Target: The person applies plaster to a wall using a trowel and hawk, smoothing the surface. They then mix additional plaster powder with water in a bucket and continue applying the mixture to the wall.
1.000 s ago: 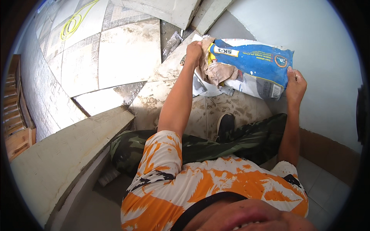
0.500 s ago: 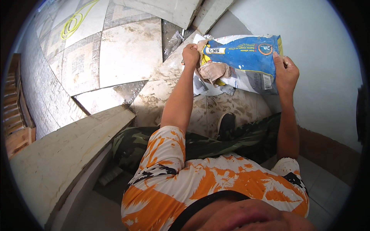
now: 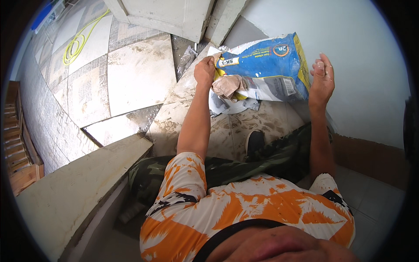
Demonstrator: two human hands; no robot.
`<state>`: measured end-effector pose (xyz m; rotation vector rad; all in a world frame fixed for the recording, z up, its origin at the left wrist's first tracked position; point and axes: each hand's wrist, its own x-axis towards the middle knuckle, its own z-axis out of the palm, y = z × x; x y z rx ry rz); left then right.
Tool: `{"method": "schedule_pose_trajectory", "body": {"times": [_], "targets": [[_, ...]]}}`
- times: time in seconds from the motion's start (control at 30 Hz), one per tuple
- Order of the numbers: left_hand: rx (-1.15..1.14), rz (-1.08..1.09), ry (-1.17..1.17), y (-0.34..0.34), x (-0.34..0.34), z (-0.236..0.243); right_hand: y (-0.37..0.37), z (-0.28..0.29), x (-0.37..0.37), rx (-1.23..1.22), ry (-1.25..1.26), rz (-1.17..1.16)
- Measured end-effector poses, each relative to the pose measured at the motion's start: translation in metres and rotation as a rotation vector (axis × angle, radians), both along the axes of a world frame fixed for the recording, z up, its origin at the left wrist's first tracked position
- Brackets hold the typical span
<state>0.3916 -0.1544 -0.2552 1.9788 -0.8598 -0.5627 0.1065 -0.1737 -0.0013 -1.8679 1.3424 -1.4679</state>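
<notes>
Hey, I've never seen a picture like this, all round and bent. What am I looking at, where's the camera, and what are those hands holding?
There is no machine here, only a person working with bare hands. The camera sits on the person's head and looks down, so you see the orange patterned shirt at the bottom and both forearms reaching away. Its wide lens bends straight edges near the rim.

The left hand grips the torn, crumpled end of a blue and white paper sack, which is lifted above the floor. The right hand is open beside the sack's other end; whether it touches cannot be told.

Below lies a dusty tiled floor with a coiled yellow hose far off. A pale concrete ledge runs at the left, a white wall at the right.
</notes>
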Motion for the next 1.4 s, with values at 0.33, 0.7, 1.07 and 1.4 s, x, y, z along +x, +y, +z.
{"method": "schedule_pose_trajectory", "body": {"times": [0.33, 0.7, 1.07, 1.4], "targets": [[0.090, -0.088, 0.022, -0.002, 0.007, -0.010, 0.016, -0.029, -0.028, 0.406, 0.172, 0.462], [-0.063, -0.238, -0.132, 0.000, 0.007, -0.013, -0.046, -0.081, -0.103, 1.154, -1.023, -0.100], [-0.115, -0.321, -0.018, 0.000, 0.019, -0.027, -0.064, -0.110, -0.090, 0.952, -0.744, 0.092], [-0.083, -0.235, 0.186, 0.005, 0.034, -0.021, -0.045, -0.081, -0.083, 0.945, -0.442, 0.164]]}}
